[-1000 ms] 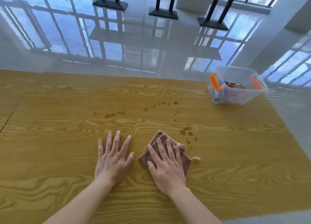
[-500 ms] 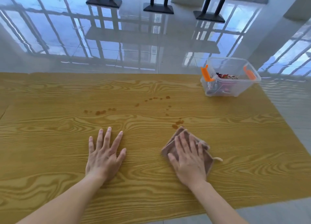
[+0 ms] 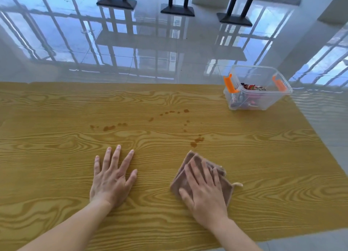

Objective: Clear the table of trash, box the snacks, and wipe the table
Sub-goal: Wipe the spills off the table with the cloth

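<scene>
1. Our right fingers (image 3: 195, 172) lie straight and slightly spread, pressing flat on the folded brown cloth (image 3: 180, 182); they do not curl round it.
2. Our left fingers (image 3: 117, 156) are also straight and spread, flat on the surface (image 3: 56, 156), holding nothing.
3. The right hand (image 3: 205, 193) covers most of the cloth. The left hand (image 3: 111, 181) sits well apart from it, whereas a second ago the two were almost side by side.
4. Half a second ago the cloth's far corner reached the nearest stains (image 3: 196, 140). Now a bare strip of wood shows between them, and those stains are still there.
5. More brown spots (image 3: 110, 127) trail across the middle of the surface, unwiped as before.
6. At the far right corner stands the clear box (image 3: 263, 102) with orange clips (image 3: 228, 84), open, with snacks (image 3: 253, 87) inside.
7. Beyond the edge, the glossy floor (image 3: 150, 43) mirrors window bars.
</scene>
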Demonstrator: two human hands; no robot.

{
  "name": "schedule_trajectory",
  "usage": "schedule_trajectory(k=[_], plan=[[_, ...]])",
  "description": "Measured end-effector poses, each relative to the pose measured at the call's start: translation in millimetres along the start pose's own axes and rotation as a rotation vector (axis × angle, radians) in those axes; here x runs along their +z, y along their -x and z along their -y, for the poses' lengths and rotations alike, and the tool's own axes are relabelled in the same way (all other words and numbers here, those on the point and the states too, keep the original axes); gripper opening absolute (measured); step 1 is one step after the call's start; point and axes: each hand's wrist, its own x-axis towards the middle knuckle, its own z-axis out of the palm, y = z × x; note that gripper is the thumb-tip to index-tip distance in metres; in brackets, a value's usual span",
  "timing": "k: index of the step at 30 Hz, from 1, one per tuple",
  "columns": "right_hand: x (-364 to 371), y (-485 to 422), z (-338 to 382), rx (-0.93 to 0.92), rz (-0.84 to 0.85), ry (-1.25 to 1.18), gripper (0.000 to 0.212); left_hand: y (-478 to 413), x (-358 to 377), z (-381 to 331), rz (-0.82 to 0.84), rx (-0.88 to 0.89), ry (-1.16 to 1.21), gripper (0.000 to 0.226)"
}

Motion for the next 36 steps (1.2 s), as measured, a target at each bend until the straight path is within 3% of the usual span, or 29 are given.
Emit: schedule_trajectory(k=[3, 6, 9, 11, 15, 17, 19, 22, 24, 29, 31, 33, 36], plan=[[-1.2, 20.9, -32.6, -0.129, 0.023, 0.069, 0.076, -0.5, 0.7, 0.3, 0.003, -0.002, -0.002, 0.068], [-19.6, -30.0, -67.4, 0.161, -0.009, 0.052, 0.074, -0.1, -0.2, -0.3, -0.016, 0.000, 0.019, 0.067], [-29.5, -82.9, -58.2, 0.423, 0.015, -0.055, 0.074, 0.6, -1.2, -0.7, -0.017, -0.001, 0.031, 0.067], [-23.7, -76.5, -39.6, 0.332, 0.023, -0.061, 0.074, 1.1, -1.7, -0.3, -0.014, 0.000, 0.030, 0.068], [-1.9, 8.7, -31.3, -0.135, -0.004, 0.051, 0.072, 1.3, -1.1, -1.7, -0.023, 0.003, 0.034, 0.067], [-4.1, 16.6, -52.8, -0.188, 0.039, 0.084, 0.073, 1.0, -0.7, -1.3, -0.024, 0.004, 0.036, 0.067], [-14.2, -10.5, -72.0, -0.062, 0.014, 0.098, 0.073, 0.6, -0.6, -1.6, -0.032, 0.006, 0.037, 0.066], [-30.1, -80.0, -66.0, 0.293, 0.006, -0.030, 0.075, 0.1, -0.1, -1.8, -0.039, 0.002, 0.033, 0.066], [-31.0, -103.0, -45.8, 0.372, 0.031, -0.065, 0.075, -0.1, 0.4, -0.4, -0.031, 0.002, 0.031, 0.067], [-1.6, -14.0, -5.4, -0.158, -0.001, 0.029, 0.074, 0.8, -1.1, -1.4, -0.028, -0.004, 0.037, 0.067], [-2.5, 1.9, -24.2, -0.250, 0.026, 0.058, 0.075, 0.6, -0.2, -0.9, -0.029, -0.004, 0.035, 0.067], [-11.6, -22.8, -50.0, -0.144, -0.010, 0.102, 0.074, 0.4, -0.2, -0.6, -0.026, -0.001, 0.039, 0.067], [-32.0, -90.9, -51.8, 0.286, -0.005, -0.036, 0.075, 0.7, 0.0, -2.0, -0.038, -0.002, 0.044, 0.066]])
